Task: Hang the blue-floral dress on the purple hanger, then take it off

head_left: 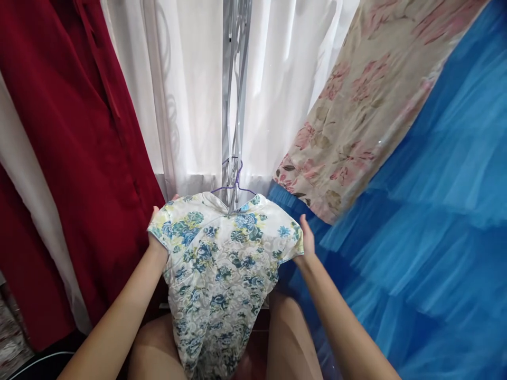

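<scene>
A white dress [222, 269] with blue, green and yellow flowers and short cap sleeves hangs in front of me on a thin purple hanger [238, 184]. My left hand [157, 240] grips its left sleeve, with most of the fingers hidden behind the cloth. At the opposite sleeve my right hand [308, 237] holds on, its thumb side showing and the other fingers out of sight. The dress's lower end falls between my knees. The hanger's hook is at a grey hanging strip [236, 95]; I cannot tell how it is attached.
A long red garment [95, 158] hangs on the left. To the right are a beige cloth with pink flowers [348, 121] and a tiered blue tulle skirt [428, 227]. White curtains [198, 89] cover the back. A dark round object [43, 364] is at the lower left.
</scene>
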Demonstrator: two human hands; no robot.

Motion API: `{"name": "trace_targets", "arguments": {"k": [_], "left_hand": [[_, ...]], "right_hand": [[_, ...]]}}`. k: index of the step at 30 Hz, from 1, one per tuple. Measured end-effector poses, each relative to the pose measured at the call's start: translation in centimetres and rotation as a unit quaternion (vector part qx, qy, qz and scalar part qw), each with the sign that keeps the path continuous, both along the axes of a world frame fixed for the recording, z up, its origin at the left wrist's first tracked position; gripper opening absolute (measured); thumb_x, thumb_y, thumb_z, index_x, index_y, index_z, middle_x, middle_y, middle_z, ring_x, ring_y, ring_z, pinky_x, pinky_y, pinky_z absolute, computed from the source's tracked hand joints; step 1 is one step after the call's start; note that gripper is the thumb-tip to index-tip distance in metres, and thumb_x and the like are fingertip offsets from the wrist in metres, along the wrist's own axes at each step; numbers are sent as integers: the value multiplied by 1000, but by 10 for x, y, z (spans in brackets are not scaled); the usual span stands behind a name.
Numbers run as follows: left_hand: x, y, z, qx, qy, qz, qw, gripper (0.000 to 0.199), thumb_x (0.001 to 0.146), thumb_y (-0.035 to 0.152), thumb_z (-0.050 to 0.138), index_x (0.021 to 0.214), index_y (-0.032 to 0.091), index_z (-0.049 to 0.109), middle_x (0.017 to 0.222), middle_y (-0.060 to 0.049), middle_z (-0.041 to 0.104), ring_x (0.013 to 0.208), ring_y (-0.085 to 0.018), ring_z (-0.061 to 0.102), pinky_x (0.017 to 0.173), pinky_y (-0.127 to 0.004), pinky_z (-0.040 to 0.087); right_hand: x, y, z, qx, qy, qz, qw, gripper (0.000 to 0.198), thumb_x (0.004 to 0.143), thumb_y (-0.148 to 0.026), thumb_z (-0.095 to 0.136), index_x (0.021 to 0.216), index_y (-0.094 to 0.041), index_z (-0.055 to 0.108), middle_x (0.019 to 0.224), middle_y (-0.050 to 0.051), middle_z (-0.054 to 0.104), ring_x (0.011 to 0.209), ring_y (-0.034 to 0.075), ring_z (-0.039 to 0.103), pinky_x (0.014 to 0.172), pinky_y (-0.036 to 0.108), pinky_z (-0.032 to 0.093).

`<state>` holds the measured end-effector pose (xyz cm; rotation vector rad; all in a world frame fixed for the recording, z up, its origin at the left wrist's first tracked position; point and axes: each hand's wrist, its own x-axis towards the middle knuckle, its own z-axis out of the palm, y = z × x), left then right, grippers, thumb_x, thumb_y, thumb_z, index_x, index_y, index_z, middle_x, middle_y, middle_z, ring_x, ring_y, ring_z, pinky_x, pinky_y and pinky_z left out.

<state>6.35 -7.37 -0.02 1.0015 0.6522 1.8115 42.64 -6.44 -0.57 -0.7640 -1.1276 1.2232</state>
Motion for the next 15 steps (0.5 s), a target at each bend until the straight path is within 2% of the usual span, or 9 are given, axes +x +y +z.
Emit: {"name": "trace_targets", "arguments": {"k": [2,5,7,9,10,11,12,14,15], "left_hand": [[-2,-5,18,9,-37,-27,999,49,95,55,41,118,19,65,132,-9,63,132,-31,49,112,-51,38],[-3,-4,51,26,-44,-15,999,40,95,43,48,123,18,61,145,-10,52,134,-29,48,114,-49,35],[-4,2,73,39,15,29,999,41,95,41,48,128,18,58,148,-11,49,136,-29,46,116,-49,33],[-4,7,91,77,135,130,979,44,95,38,49,135,20,51,151,-10,45,140,-28,41,118,-47,29],[-3,7,97,109,220,194,950,46,94,33,50,138,21,49,153,-10,42,143,-27,36,120,-46,24],[-1,6,101,145,316,250,903,50,92,27,52,141,22,47,155,-8,39,145,-27,30,122,-46,19],[2,3,102,180,414,289,844,56,88,19,54,143,24,44,156,-6,36,147,-26,25,123,-46,13],[13,-4,95,225,586,295,721,77,77,8,57,149,27,37,157,-4,34,149,-29,18,123,-52,3],[20,-7,86,233,646,275,673,85,73,6,59,151,28,33,157,-5,35,149,-32,18,122,-56,1]], "right_hand": [[8,-8,8,-27,10,29,999,42,88,-56,60,108,-21,70,100,8,76,84,25,72,68,34,59],[13,-17,27,-55,-17,54,997,34,80,-42,73,106,-19,73,88,6,78,67,22,72,58,29,58],[10,-21,38,-61,-3,33,998,32,78,-36,76,104,-17,74,85,7,78,62,21,71,56,28,57],[6,-26,42,-66,31,1,997,32,78,-36,76,103,-16,74,85,8,78,63,22,71,56,29,58],[4,-31,41,-66,42,-16,997,34,77,-37,76,103,-16,74,86,8,78,65,23,72,57,30,58],[2,-37,38,-60,48,-35,996,36,78,-39,75,105,-17,74,89,8,78,68,24,72,58,30,58],[1,-46,34,-51,47,-59,996,38,78,-42,75,108,-18,73,92,8,78,71,25,72,58,30,58],[0,-70,21,-30,21,-120,992,42,80,-48,73,112,-20,72,96,6,77,78,26,72,60,30,56],[-1,-85,13,-19,-7,-150,988,43,80,-50,71,113,-21,72,97,6,77,81,26,71,61,29,56]]}}
